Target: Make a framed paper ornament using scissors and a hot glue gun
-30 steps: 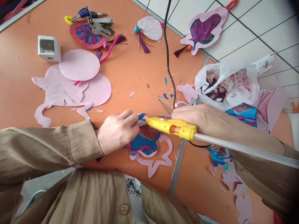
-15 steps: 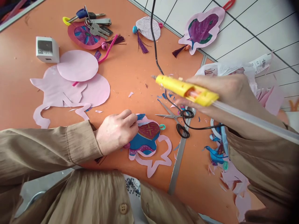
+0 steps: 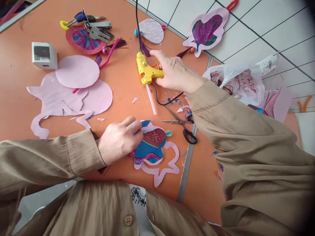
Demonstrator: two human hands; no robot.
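My left hand point(image 3: 121, 139) has its fingers curled down on the left edge of a blue, red and purple cut-out point(image 3: 154, 147) with a pink border and a green loop. A curved pink paper strip point(image 3: 172, 167) lies beside it. Farther up the table my right hand point(image 3: 172, 70) is at the handle of a yellow glue gun point(image 3: 145, 68); thumb and forefinger show, the other fingers are partly hidden. A clear glue stick point(image 3: 150, 100) sticks out of the gun's back end, and its nozzle points away from me.
Scissors point(image 3: 182, 122) lie open beside my right sleeve. Pink paper shapes point(image 3: 77, 71), a white charger point(image 3: 44, 55) and keys point(image 3: 97, 32) are at the left. A plastic bag point(image 3: 243, 82) sits at the right. The gun's black cord point(image 3: 137, 19) crosses the table.
My right hand has moved left and away from me with the glue gun, which has turned from sideways to pointing away. My left hand holds its place on the cut-out.
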